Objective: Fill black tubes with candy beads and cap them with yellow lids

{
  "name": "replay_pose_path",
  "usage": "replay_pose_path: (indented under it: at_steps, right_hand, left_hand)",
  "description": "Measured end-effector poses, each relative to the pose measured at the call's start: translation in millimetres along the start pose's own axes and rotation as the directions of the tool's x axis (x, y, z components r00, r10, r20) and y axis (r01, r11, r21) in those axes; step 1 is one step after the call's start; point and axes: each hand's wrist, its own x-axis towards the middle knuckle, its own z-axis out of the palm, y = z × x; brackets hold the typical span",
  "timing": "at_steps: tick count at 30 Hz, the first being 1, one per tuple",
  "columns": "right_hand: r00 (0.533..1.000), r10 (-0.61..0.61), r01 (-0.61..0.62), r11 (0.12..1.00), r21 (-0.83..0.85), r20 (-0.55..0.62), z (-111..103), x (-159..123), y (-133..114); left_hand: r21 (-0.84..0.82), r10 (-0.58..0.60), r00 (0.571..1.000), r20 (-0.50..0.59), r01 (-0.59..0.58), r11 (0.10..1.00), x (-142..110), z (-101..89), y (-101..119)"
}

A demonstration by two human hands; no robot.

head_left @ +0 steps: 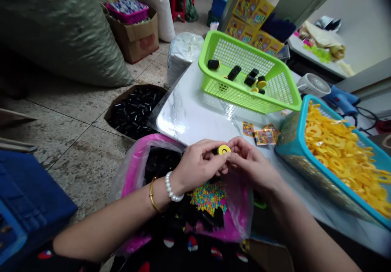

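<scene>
A small black cylindrical container with a round yellow cap (224,150) is between my hands, its capped end facing up toward me. My left hand (195,162) is closed around the black body, which the fingers mostly hide. At the cap's right edge, the thumb and fingers of my right hand (252,162) pinch it. Below both hands sits a pink basin (134,162) lined with clear plastic. In it lie small multicoloured beads or candies (207,197) and black pieces, partly covered by my left forearm.
On the white table (183,113) stands a green basket (244,97) with several black, yellow-capped containers. A blue basket (305,154) of yellow ring-shaped pieces is at right. Small printed packets (264,137) lie between. A sack of black pieces (134,111) and a blue crate (33,202) stand on the floor.
</scene>
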Motion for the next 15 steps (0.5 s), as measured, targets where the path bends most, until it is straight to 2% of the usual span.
replay_pose_path:
  at_steps: [3, 5, 7, 9, 12, 15]
  right_hand:
    - [1.000, -0.003, 0.003, 0.999, 0.033, -0.009, 0, 1, 2]
    - [1.000, 0.002, -0.001, 0.998, 0.056, -0.027, 0, 2, 2]
    - [1.000, 0.007, -0.006, 0.998, 0.070, -0.024, 1, 3, 2]
    - [0.999, -0.016, 0.019, 0.995, 0.094, -0.029, 2, 5, 4]
    - [0.995, -0.067, 0.074, 0.991, 0.108, -0.067, 5, 5, 8]
    - [0.988, -0.107, 0.115, 0.991, 0.071, -0.111, 4, 3, 12]
  left_hand:
    - [-0.111, -0.175, 0.983, -0.049, 0.168, 0.979, 8, 4.5, 5]
    - [-0.056, -0.223, 0.971, -0.087, 0.218, 0.974, 13, 7.6, 8]
    - [0.051, -0.202, 0.973, -0.114, 0.209, 0.977, 17, 9.4, 8]
    - [0.151, -0.118, 0.983, -0.139, 0.139, 0.979, 16, 9.3, 6]
    - [0.231, 0.086, 0.987, -0.134, -0.053, 0.971, 7, 5.9, -1]
    - [0.308, 0.300, 0.953, -0.046, -0.272, 0.912, -3, 1.0, -10]
